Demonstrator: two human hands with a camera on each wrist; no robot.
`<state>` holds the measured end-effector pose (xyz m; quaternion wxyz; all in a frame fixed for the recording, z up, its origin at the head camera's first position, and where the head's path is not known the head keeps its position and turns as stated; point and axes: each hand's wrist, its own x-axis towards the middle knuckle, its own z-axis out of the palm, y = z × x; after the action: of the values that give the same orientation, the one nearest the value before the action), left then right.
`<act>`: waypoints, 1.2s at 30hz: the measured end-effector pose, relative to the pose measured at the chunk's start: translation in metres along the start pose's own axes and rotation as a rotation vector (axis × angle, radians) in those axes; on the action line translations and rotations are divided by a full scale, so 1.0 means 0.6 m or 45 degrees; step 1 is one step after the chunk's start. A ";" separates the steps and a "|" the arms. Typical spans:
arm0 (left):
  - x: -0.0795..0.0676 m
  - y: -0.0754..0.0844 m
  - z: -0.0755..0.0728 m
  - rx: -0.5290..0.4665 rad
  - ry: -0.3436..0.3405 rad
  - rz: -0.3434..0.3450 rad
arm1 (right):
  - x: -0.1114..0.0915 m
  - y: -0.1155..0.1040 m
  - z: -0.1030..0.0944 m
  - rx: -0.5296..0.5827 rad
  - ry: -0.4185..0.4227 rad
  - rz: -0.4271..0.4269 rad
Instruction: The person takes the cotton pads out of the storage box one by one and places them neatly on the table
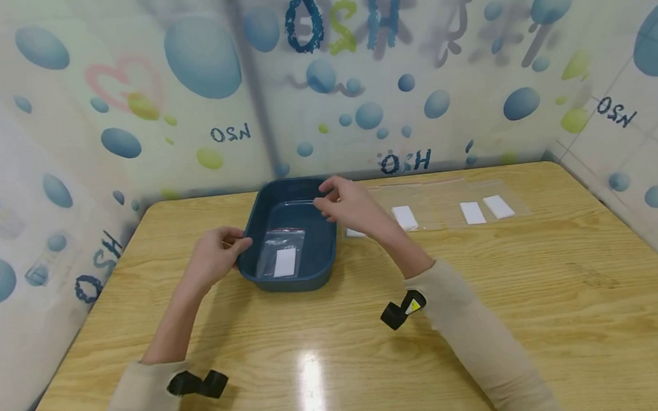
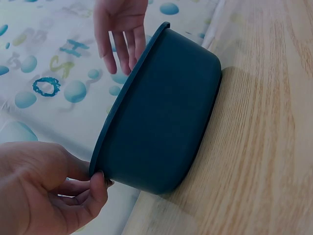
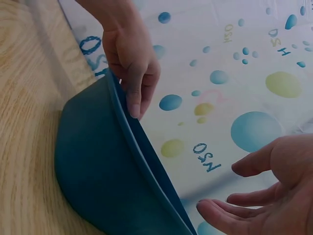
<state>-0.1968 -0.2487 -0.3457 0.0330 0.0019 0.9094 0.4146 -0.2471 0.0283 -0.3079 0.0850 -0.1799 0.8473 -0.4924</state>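
A dark blue plastic basin (image 1: 294, 284) stands on the wooden table. Inside lies a clear zip bag (image 1: 266, 254) with a white rectangular piece (image 1: 284, 263) in it. My left hand (image 1: 216, 255) pinches the basin's left rim between thumb and fingers; the left wrist view shows the thumb outside the wall (image 2: 151, 112). Over the basin's right rim hovers my right hand (image 1: 353, 209), its fingers spread and loosely bent with nothing between them. In the right wrist view a gap shows between the right hand (image 3: 269, 191) and the rim.
Right of the basin, a row of clear bags (image 1: 437, 195) lies along the table's back edge, with several white pieces (image 1: 471, 213) in them. A patterned curtain (image 1: 323, 117) hangs behind the table (image 1: 432, 364). Each sleeve carries a black wrist camera (image 1: 394, 315).
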 end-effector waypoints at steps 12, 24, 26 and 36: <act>0.002 -0.001 0.001 0.002 0.001 -0.001 | 0.017 -0.005 0.042 -0.117 -0.034 0.119; -0.001 -0.002 0.001 0.004 0.012 0.013 | 0.032 -0.008 0.074 -0.250 -0.086 0.169; -0.001 -0.002 0.001 0.005 0.015 0.013 | 0.035 -0.005 0.081 -0.255 -0.090 0.183; -0.001 0.000 0.001 0.008 0.020 0.017 | 0.034 -0.005 0.110 -0.226 -0.108 0.265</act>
<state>-0.1963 -0.2483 -0.3462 0.0231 0.0047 0.9109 0.4120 -0.2443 -0.0342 -0.3379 0.1552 -0.1186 0.8972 -0.3960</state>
